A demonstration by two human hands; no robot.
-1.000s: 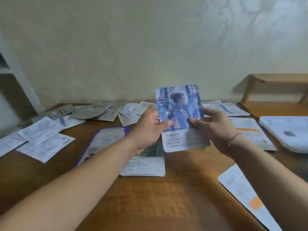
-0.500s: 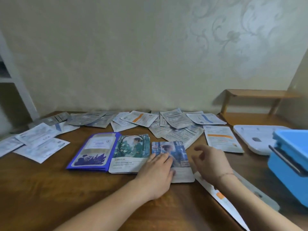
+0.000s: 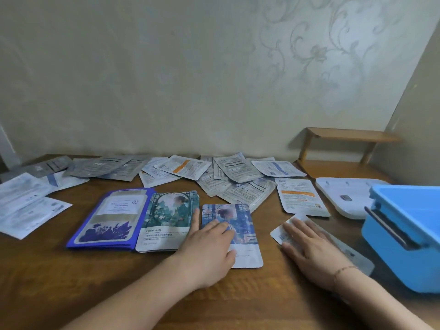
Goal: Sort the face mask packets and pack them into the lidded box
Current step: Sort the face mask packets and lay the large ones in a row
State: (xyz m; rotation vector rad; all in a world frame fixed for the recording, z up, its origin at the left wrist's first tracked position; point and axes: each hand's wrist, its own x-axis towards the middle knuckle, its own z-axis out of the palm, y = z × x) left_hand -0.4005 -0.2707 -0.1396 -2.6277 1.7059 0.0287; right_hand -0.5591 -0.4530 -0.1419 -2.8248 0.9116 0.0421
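On the table (image 3: 71, 277), flat hands press separate packets: left (image 3: 209, 244) blue (image 3: 240, 225), right (image 3: 312, 246) white (image 3: 285, 231).

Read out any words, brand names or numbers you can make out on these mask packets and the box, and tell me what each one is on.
"KISSMWAH", roughly, the first letters unsure: brand line on the green packet.
Purple packet: label print too blurred.
Blue picture packet under the left hand: print too small.
White packet under the right hand: unreadable.
Loose packets at the back: unreadable.
Blue box: no text seen.
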